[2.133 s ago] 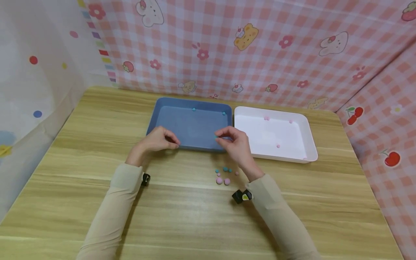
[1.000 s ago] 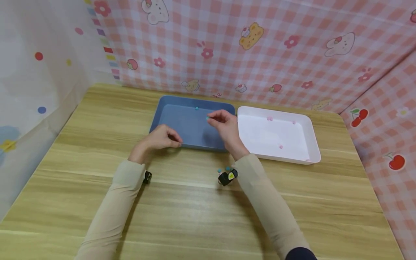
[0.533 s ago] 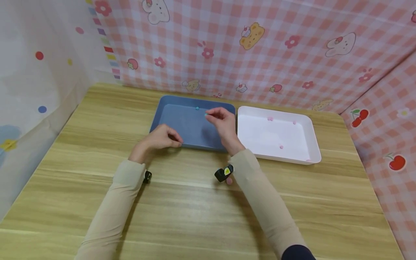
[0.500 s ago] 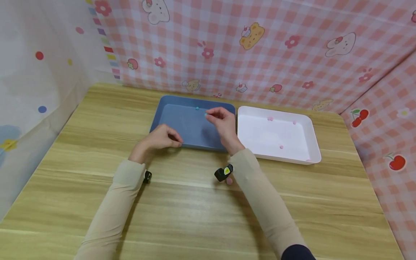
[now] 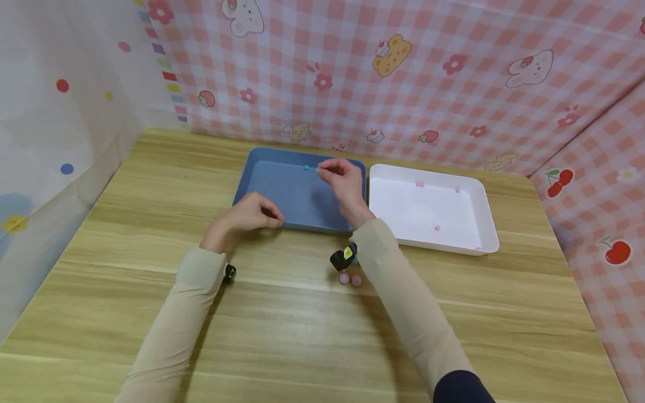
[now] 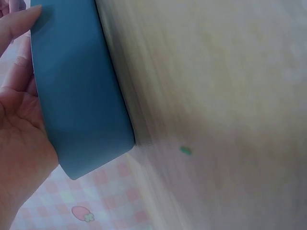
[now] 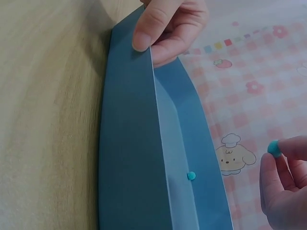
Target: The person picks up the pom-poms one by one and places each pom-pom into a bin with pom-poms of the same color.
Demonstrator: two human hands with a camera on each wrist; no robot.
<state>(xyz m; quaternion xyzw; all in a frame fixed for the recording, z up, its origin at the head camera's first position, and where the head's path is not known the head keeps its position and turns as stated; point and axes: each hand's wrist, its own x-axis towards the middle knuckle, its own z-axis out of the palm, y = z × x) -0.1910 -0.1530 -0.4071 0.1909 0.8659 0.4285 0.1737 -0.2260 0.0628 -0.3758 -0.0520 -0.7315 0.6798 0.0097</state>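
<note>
Thumb and fingers of my right hand [image 5: 345, 182] pinch a small teal ball [image 7: 274, 148] above the far part of the blue tray [image 5: 282, 193]. Another teal ball [image 5: 306, 168] lies in that tray along its back wall, just left of those fingertips in the head view. My left hand [image 5: 249, 214] grips the tray's near rim, thumb outside and fingers inside, as the right wrist view shows. On the table below my right wrist lie pink balls [image 5: 344, 278] and a partly covered teal one [image 5: 355, 261]; the wrist camera and sleeve hide others.
A white tray [image 5: 486, 224] with several pink balls [image 5: 437, 228] stands right beside the blue one. Both sit on a wood-grain table [image 5: 282, 336]. A pink checked cloth [image 5: 342, 106] hangs behind the table and along its right side.
Holding the teal ball, my right hand has moved from the near side of the blue tray leftward and away, towards its back wall. My left hand has stayed on the near rim.
</note>
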